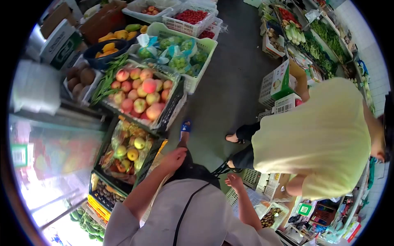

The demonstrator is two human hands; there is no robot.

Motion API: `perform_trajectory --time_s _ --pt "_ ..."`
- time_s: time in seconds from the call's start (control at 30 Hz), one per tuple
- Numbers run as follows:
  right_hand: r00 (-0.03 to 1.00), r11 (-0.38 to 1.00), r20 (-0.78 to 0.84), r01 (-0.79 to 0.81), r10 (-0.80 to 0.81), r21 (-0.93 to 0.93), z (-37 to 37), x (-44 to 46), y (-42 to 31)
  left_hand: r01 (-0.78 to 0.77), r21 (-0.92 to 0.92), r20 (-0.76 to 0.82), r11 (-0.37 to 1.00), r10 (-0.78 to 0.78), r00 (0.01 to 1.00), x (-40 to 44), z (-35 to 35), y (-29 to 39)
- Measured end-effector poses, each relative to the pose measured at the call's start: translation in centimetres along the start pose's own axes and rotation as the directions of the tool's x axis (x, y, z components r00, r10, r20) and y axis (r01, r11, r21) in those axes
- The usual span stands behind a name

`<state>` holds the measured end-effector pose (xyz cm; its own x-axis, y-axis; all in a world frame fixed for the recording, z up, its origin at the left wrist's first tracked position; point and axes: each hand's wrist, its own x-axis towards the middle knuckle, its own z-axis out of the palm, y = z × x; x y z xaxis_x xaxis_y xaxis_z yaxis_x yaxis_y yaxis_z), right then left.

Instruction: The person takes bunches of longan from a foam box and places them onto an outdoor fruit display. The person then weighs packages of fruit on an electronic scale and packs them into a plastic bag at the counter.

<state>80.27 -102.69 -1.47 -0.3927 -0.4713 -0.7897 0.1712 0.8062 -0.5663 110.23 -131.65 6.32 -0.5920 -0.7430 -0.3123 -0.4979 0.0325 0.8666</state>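
My left hand [175,159] hangs in front of my body, fingers curled in, with no object visible in it. Close on its left side stands a crate of yellow-green and reddish fruit [132,154] partly covered in clear plastic. Beyond that, a black crate holds pink and yellow peaches [140,91]. My right hand [234,180] is lower at my right side, its fingers loosely curled and nothing seen in them. It is nearest to a stack of pale plastic crates [251,177]; a gap separates them.
A person in a pale yellow shirt [312,139] bends over goods on the right. Green-bagged fruit [176,55] and red berries [191,17] fill crates at the upper left. Vegetable shelves [324,41] line the right wall. The dark floor [230,82] runs between both sides.
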Motion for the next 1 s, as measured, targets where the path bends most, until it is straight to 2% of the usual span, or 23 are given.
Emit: perform_trajectory --time_s 0.13,0.17,0.2,0.23,0.3,0.33,0.4,0.43,0.47,0.53,0.6,0.67,0.73,0.8,0.83,0.87,0.9,0.93,0.97,1.0 --pt "0.952 0.953 -0.075 -0.289 0.296 0.089 -0.5 1.0 -2.3 -0.013 0.028 0.168 1.0 0.008 0.986 14.6 -0.8 4.7" --pt "0.945 0.946 -0.074 -0.313 0.319 0.082 -0.7 2.0 -3.3 -0.219 0.072 0.135 0.973 0.208 0.969 18.0 -1.4 5.9" --pt "0.943 0.945 -0.079 -0.318 0.324 0.072 -1.2 3.3 -4.4 -0.419 0.12 0.114 0.9 0.406 0.907 21.4 -2.1 7.1" --pt "0.947 0.95 -0.084 -0.304 0.31 0.071 -1.7 4.7 -6.0 -0.42 0.126 0.137 0.899 0.404 0.904 24.6 -3.5 9.7" --pt "0.956 0.961 -0.12 -0.253 0.266 0.115 -2.7 7.9 -10.0 -0.304 0.193 0.154 0.933 0.277 0.948 30.4 -6.4 15.4" --pt "0.959 0.964 -0.143 -0.222 0.243 0.149 -3.4 9.7 -12.1 -0.334 0.202 0.189 0.921 0.298 0.936 33.5 -6.8 16.1" --pt "0.957 0.962 -0.197 -0.169 0.212 0.215 -4.6 12.7 -17.2 -0.507 0.29 0.133 0.812 0.49 0.861 40.0 -8.1 17.0" --pt "0.951 0.956 -0.225 -0.155 0.213 0.249 -5.3 14.7 -17.7 -0.479 0.341 0.188 0.809 0.44 0.878 42.6 -8.8 18.1" --pt "0.944 0.95 -0.249 -0.144 0.215 0.276 -6.0 16.5 -19.2 -0.522 0.336 0.236 0.784 0.467 0.852 45.3 -8.9 17.9" --pt "0.932 0.941 -0.281 -0.141 0.231 0.308 -7.3 20.0 -21.2 -0.321 0.243 0.253 0.916 0.26 0.932 50.0 -8.0 17.1" --pt "0.922 0.931 -0.283 -0.165 0.263 0.327 -8.6 24.1 -22.8 -0.143 0.145 0.265 0.979 0.101 0.959 52.9 -7.1 18.6" --pt "0.92 0.928 -0.261 -0.209 0.294 0.307 -10.2 28.4 -24.0 -0.135 0.107 0.253 0.985 0.104 0.962 55.8 -5.6 17.2" --pt "0.922 0.935 -0.228 -0.256 0.312 0.244 -12.0 32.9 -25.4 -0.019 0.094 0.272 0.995 -0.007 0.962 58.8 -3.4 13.3" --pt "0.947 0.967 -0.195 -0.249 0.254 0.05 -14.6 37.9 -27.2 -0.047 0.163 0.273 0.985 0.001 0.962 61.5 -2.0 13.2" --pt "0.971 0.972 -0.189 -0.175 0.145 -0.157 -16.2 40.7 -28.3 -0.075 0.19 0.276 0.979 0.021 0.961 63.3 -1.5 13.5" --pt "0.983 0.907 -0.178 -0.046 -0.032 -0.418 -18.0 43.8 -29.3 0.018 0.067 0.266 0.998 -0.035 0.963 64.9 -1.1 15.7" --pt "0.963 0.754 -0.165 0.053 -0.211 -0.654 -19.9 47.0 -30.7 0.076 0.073 0.183 0.994 -0.089 0.979 66.9 -1.1 17.3" --pt "0.931 0.62 -0.164 0.081 -0.327 -0.78 -21.8 50.5 -32.3 0.142 0.075 0.099 0.987 -0.149 0.984 68.8 -0.9 18.8" --pt "0.866 0.951 -0.451 0.08 -0.215 -0.3 -25.0 47.1 -40.8 0.149 -0.148 0.055 0.978 -0.142 0.988 70.7 -0.8 21.8" --pt "0.894 0.973 -0.423 0.058 -0.149 -0.221 -28.1 48.5 -45.2 0.139 -0.099 0.028 0.985 -0.137 0.99 73.8 -0.8 20.2"
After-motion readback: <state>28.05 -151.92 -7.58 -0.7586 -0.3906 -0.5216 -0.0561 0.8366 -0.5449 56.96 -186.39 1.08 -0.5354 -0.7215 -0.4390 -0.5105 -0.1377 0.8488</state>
